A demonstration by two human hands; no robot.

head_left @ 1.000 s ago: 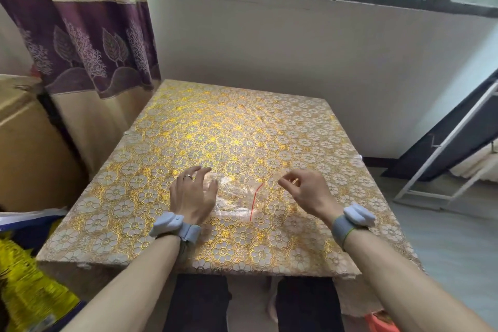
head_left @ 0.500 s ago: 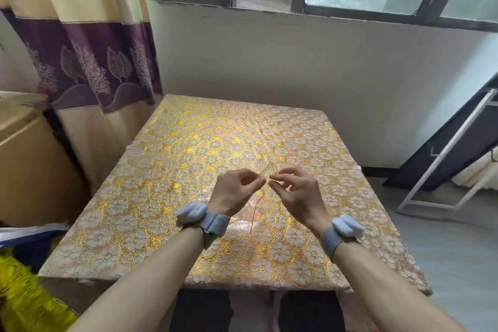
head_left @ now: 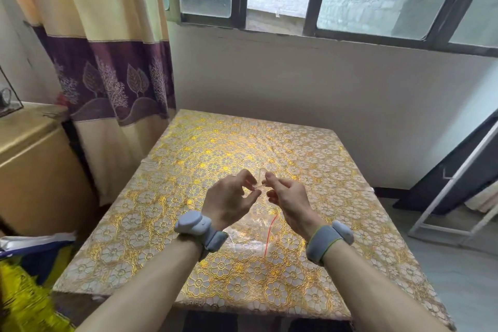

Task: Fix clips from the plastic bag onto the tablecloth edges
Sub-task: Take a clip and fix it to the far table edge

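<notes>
A clear clip is pinched between the fingers of both the left hand and right hand above the gold floral tablecloth.

One gold floral-patterned tablecloth on table. One clear plastic bag with red strip. One small transparent clip. Two bare hands: left, right. Two grey wristbands.

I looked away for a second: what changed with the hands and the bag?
Both hands lifted off the plastic bag and came together above it. The left hand and right hand now pinch a clear clip between their fingers. The bag and tablecloth stayed put.
</notes>
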